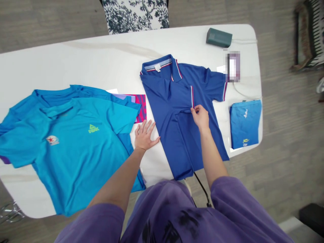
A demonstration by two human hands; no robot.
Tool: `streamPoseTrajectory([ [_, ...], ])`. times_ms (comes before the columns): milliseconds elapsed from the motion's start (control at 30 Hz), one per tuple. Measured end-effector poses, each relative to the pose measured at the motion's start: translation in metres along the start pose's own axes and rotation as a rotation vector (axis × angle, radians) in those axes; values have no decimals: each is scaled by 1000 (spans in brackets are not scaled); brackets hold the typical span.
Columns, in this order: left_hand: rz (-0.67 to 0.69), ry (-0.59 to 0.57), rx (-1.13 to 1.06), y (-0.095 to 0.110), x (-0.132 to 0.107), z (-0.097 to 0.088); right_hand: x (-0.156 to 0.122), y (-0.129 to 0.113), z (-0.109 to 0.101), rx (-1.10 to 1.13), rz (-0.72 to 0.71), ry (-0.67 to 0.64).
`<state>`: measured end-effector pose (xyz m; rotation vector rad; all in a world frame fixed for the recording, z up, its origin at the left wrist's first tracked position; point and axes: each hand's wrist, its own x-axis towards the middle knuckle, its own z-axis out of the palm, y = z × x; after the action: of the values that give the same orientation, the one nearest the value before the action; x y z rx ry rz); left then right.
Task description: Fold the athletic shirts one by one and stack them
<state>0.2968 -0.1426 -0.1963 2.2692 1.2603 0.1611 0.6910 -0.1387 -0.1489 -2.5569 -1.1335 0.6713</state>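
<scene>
A dark blue polo shirt (177,111) lies face up in the middle of the white table (76,60), its left side folded inward. My right hand (200,117) pinches the fabric at the bottom of the button placket. My left hand (144,135) rests flat on the table with fingers spread, between the polo and a stack of light blue T-shirts (71,141). The top T-shirt shows a green logo and a small badge.
A folded blue garment (245,123) sits at the table's right edge. A dark green case (219,37) with a cable lies at the far right corner. Pink and purple cloth (140,108) peeks from under the stack. A patterned chair (135,15) stands behind the table.
</scene>
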Motion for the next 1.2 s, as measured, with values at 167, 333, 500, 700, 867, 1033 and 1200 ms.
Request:
streamPoseTrajectory([
  [167, -20, -35, -4, 8, -3, -8, -111, 17, -1, -10, -234, 21],
  [333, -27, -90, 34, 26, -6, -21, -298, 50, 19, -122, -337, -453],
  [500, -46, -147, 80, 45, -5, -34, -395, 90, 16, -67, -329, -504],
  [700, -70, -160, 136, 89, -3, -46, -363, 208, -53, 125, -109, -224],
  [867, -62, -13, 96, 194, 75, -25, -286, 333, -117, 78, 211, 141],
  [1033, -19, -15, -150, 341, 240, 38, -259, 384, -131, -5, 271, 19],
  [1200, -117, -13, -98, 446, 357, 100, -264, 395, -130, 35, 290, -94],
])
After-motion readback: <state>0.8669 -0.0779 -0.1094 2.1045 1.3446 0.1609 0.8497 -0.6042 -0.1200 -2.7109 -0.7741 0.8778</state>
